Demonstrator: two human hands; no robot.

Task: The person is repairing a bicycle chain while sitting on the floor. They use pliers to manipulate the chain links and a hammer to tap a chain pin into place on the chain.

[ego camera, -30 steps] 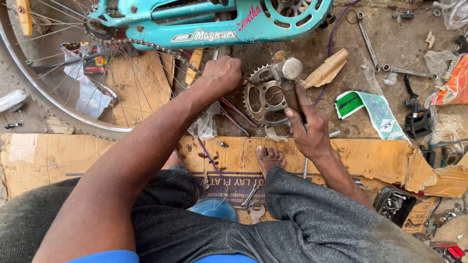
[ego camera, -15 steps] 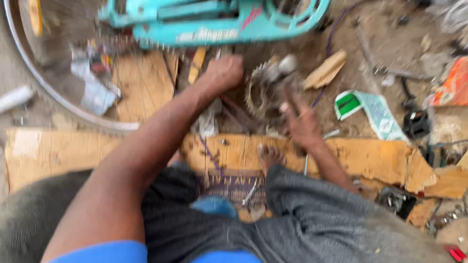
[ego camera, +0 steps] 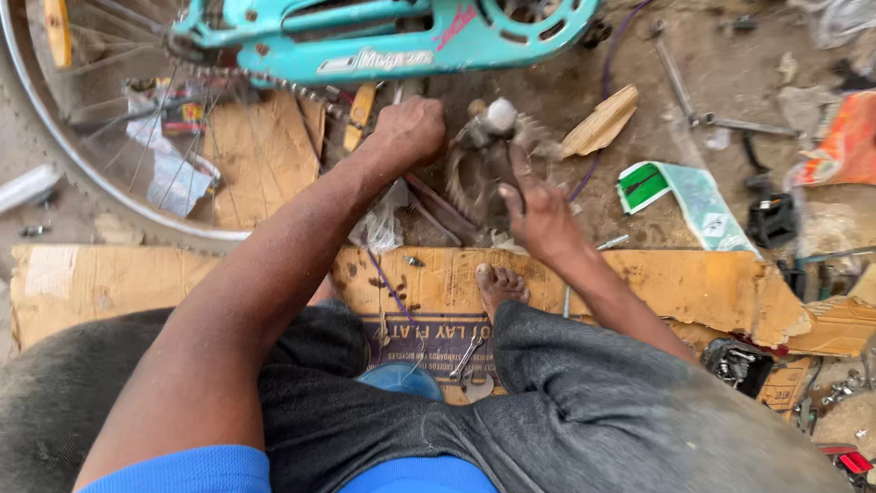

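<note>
hammer [ego camera: 497, 123] has swung down; chainring [ego camera: 474, 183] lies under right hand [ego camera: 538, 215].

Dirt floor [ego camera: 730, 73] under flattened cardboard [ego camera: 693, 283], wrenches [ego camera: 693, 100], wood scrap [ego camera: 598, 123].

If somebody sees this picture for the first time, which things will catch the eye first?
The turquoise bicycle frame across the top, with its spoked wheel at upper left, stands out first. Below it, in the middle, the left hand is closed in a fist beside a blurred chainring, while the right hand holds a hammer over it. A bare foot rests on the cardboard beneath.
</note>
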